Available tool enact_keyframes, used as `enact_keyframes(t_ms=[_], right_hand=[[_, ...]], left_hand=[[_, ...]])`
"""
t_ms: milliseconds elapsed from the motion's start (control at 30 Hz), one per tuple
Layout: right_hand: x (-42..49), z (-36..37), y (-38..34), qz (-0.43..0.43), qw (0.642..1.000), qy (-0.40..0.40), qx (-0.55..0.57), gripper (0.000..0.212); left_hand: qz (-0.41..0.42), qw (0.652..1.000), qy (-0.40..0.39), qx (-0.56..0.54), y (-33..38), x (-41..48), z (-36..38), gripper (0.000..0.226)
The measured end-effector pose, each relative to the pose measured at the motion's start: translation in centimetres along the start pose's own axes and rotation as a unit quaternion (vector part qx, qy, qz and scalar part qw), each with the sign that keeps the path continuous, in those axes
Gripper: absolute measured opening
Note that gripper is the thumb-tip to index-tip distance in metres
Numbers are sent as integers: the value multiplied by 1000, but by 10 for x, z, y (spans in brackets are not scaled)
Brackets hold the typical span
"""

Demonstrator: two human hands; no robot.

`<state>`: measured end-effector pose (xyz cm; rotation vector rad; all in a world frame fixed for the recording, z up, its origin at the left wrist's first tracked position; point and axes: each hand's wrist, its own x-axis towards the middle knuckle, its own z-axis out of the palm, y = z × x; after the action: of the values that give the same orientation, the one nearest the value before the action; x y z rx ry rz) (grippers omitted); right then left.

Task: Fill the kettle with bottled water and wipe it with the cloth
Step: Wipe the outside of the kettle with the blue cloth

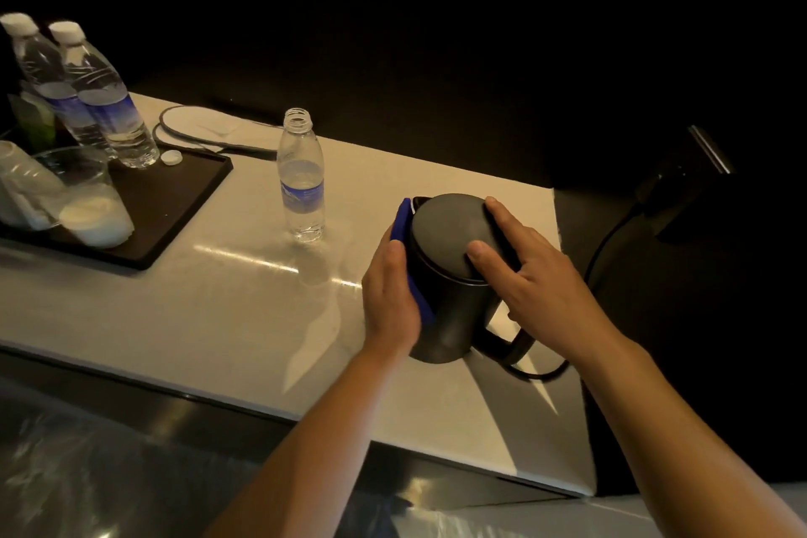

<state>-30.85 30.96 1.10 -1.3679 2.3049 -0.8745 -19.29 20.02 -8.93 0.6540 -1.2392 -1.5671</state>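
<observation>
A black electric kettle (450, 258) stands on the white counter (218, 301), lid closed, its handle pointing toward me on the right. My left hand (391, 297) presses a blue cloth (404, 223) flat against the kettle's left side. My right hand (524, 271) rests on the lid and the top of the handle, fingers spread over them. An uncapped water bottle (302, 179) stands upright to the left of the kettle, nearly empty.
A dark tray (174, 205) at the left holds two capped full bottles (94, 96), wrapped glasses (87, 205) and a loose white cap (171, 158). Slippers (205, 129) lie behind the tray. The kettle's black cord (607, 249) runs right off the counter into darkness.
</observation>
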Motion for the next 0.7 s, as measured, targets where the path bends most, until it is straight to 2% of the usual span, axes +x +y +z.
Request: enact_keyframes(t_ms=[100, 200, 333, 500, 600, 700], right_hand=[[2, -5, -3, 5, 1000, -21, 14, 81], [2, -8, -3, 17, 999, -31, 31, 73], [1, -9, -5, 19, 998, -27, 48, 62], [0, -13, -13, 55, 994, -29, 87, 72], [2, -16, -13, 81, 990, -43, 103, 84], [5, -19, -11, 80, 991, -56, 89, 76]], left_hand=[[-60, 996, -59, -18, -6, 15, -14, 44], [-86, 993, -77, -30, -2, 19, -18, 44], [-52, 997, -42, -32, 10, -6, -7, 50], [60, 995, 18, 84, 28, -39, 22, 53], [43, 996, 21, 82, 30, -30, 21, 52], [-13, 1000, -7, 25, 26, -8, 6, 47]])
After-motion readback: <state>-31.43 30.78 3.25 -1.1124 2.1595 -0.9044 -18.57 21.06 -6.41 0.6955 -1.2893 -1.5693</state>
